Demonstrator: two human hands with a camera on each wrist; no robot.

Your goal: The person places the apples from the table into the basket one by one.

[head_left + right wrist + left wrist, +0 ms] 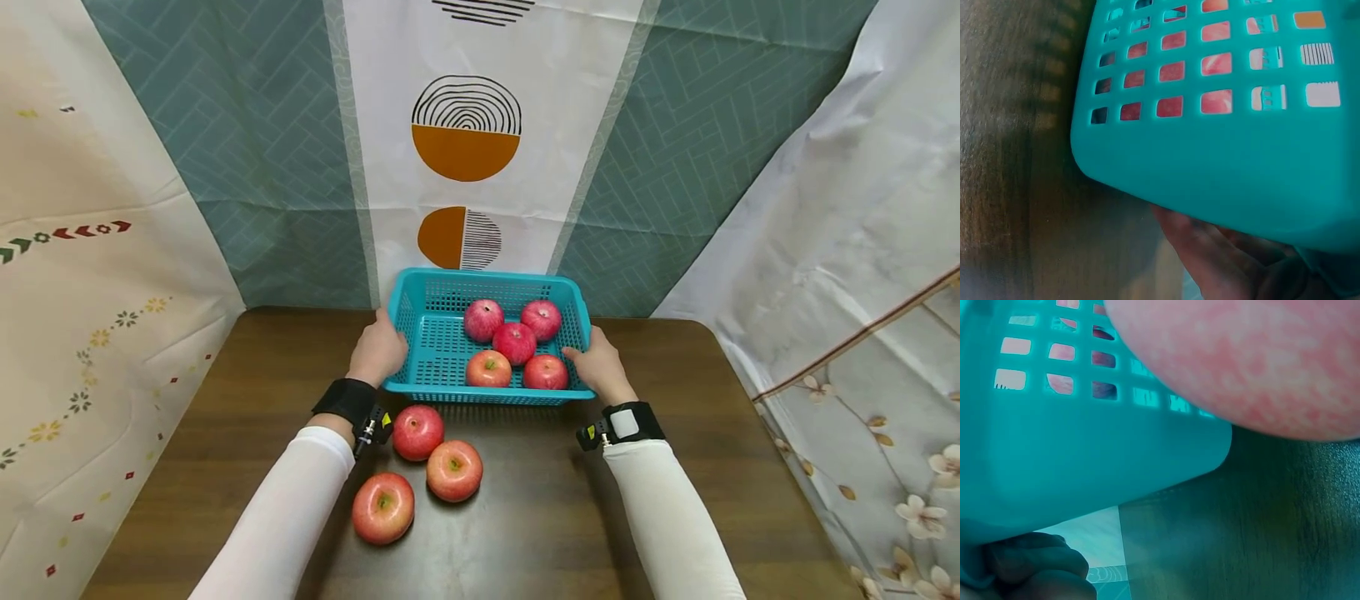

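A turquoise plastic basket with slotted walls stands at the far side of the wooden table. My left hand grips its left rim, and its curled fingers show at that rim in the left wrist view. At the opposite end, my right hand holds the right rim with the thumb over the inside; fingers reach beneath the rim in the right wrist view. Several red apples lie in the basket, mostly toward its right half. Whether the basket is slightly raised, I cannot tell.
Three loose apples lie on the table near my left forearm: one just before the basket, another touching or nearly touching it, a third closer in. A patterned cloth hangs behind the table's far edge.
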